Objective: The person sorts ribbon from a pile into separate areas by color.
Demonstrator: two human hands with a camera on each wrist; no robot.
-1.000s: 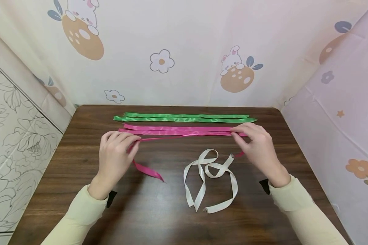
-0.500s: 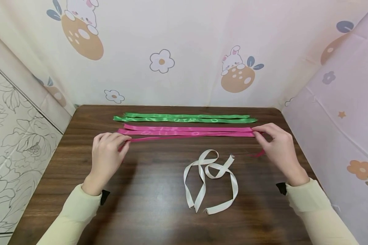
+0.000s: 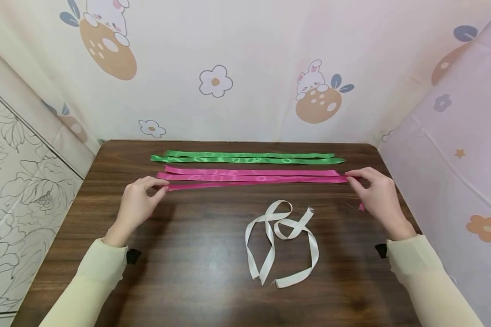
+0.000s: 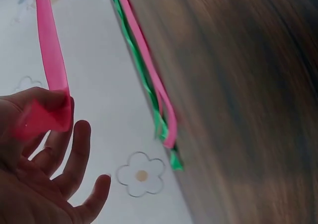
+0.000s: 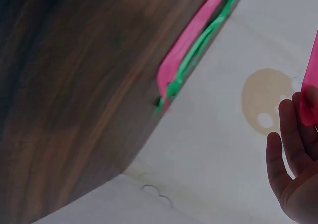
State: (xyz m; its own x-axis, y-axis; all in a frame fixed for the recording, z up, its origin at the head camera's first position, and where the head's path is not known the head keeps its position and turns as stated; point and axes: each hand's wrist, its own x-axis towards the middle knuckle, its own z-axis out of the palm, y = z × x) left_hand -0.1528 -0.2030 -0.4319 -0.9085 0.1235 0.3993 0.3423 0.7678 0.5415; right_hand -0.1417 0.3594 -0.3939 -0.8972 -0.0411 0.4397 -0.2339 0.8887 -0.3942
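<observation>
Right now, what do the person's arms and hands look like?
The left sleeve and right sleeve are long, plain and pale cream. A small black piece juts from each one's inner side, too indistinct to identify. The left hand and right hand wear no gloves.

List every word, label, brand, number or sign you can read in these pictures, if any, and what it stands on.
None: no readable text shows in any view.
The curtain bears only printed drawings.
The green ribbons, pink ribbons and white ribbons show no lettering.
</observation>
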